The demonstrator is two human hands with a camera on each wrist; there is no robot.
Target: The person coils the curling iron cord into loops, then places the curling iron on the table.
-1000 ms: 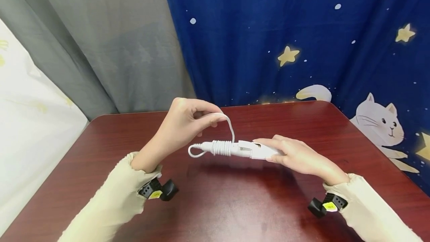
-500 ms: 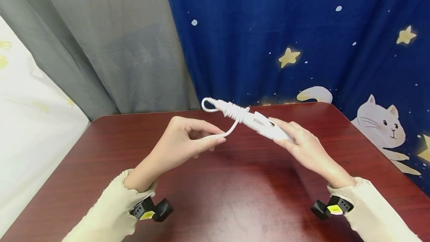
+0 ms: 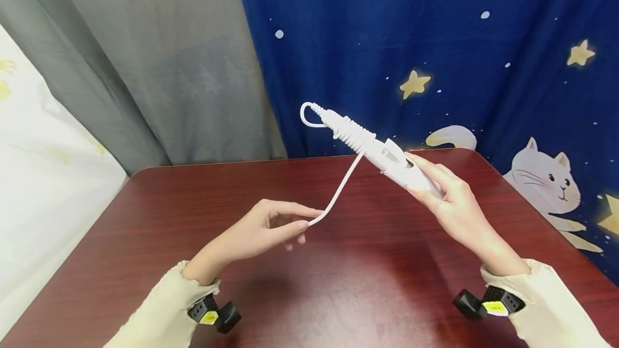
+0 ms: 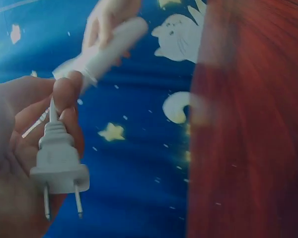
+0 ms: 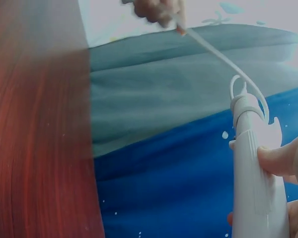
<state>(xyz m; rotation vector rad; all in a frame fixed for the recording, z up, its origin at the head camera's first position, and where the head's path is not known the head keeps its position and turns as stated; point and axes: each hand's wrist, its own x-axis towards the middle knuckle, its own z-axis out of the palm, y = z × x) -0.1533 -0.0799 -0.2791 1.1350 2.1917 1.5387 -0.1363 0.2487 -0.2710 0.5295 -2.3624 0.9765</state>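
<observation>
My right hand (image 3: pixel 456 211) grips the wide end of a white hair iron (image 3: pixel 397 166), which is raised over the table and tilted, its cord end up to the left. Several turns of white cord (image 3: pixel 339 189) are wrapped round its narrow end, and a small loop (image 3: pixel 303 114) sticks out at the tip. The cord's free length slants down to my left hand (image 3: pixel 268 230), which pinches it between thumb and fingertips. In the left wrist view a white two-pin plug (image 4: pixel 59 166) hangs just below those fingers. The right wrist view shows my thumb (image 5: pixel 278 158) lying along the iron.
A dark red wooden table (image 3: pixel 309 305) lies beneath both hands. Behind it hang a grey curtain (image 3: pixel 193 58) and a blue curtain (image 3: pixel 338 42) with stars and a cat, and a white cloth (image 3: pixel 43 176) covers the left side.
My right hand has raised and tilted the hair iron upward. My left hand has moved down with the cord, and the unwrapped length between the hands has grown.
</observation>
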